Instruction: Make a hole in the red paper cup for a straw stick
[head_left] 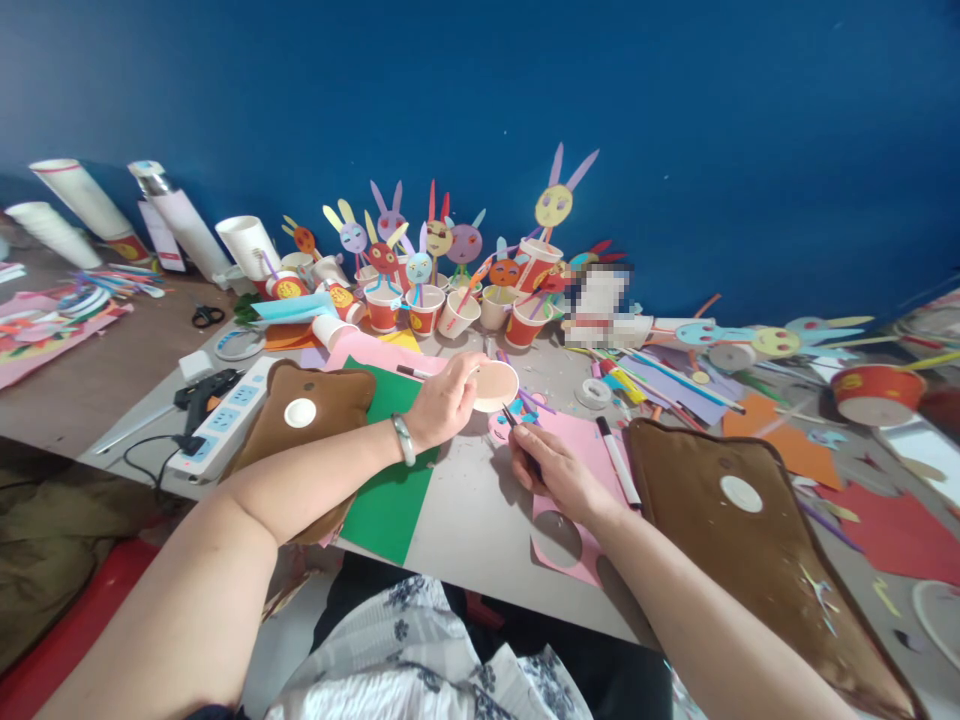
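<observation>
My left hand (446, 400), with a bangle at the wrist, pinches the rim of a pale paper cup (496, 387) whose round end faces me. My right hand (547, 462) is closed around what looks like a pair of dark scissors (511, 416); its tip is at the lower edge of the cup, and most of it is hidden by the fingers. Below the cup lies a pink paper face (504, 430), partly covered. Pink paper (559, 540) with a round hole and a marker (619, 462) lie beside my right hand. Green paper (394, 500) lies under my left forearm.
Paper cups with rabbit faces (424, 308) line the blue wall. Brown cushion-like pads (697, 500) lie on both sides. To the left are a power strip (225, 425), a black glue gun (201, 395) with a cord, and other scissors (208, 317). Tape (595, 393) lies right.
</observation>
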